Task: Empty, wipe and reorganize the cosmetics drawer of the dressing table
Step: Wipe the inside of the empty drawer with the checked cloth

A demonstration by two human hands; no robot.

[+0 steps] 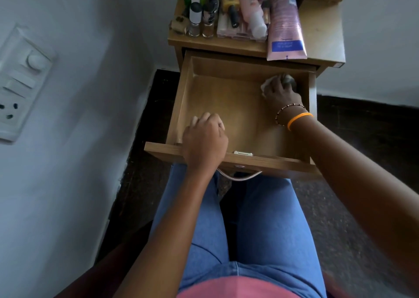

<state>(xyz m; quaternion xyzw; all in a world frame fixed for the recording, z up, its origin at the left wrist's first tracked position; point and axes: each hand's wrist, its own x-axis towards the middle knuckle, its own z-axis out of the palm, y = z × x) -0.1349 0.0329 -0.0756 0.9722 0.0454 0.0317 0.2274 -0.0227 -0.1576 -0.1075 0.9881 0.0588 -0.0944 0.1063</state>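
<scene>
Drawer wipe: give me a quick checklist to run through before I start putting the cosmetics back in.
1. Drawer emptied: ok, only bare wood shows.
2. Drawer held steady: ok, left hand grips the front edge.
3. Wiping reaches the corners: ok for the far right corner, where the right hand presses the cloth; the rest cannot tell.
4. Floor of the drawer clean and dry: cannot tell, picture too soft.
5. Cosmetics within reach: ok, bottles and pink tube sit on the tabletop.
6. Tube stable: not ok, its end overhangs the front edge.
</scene>
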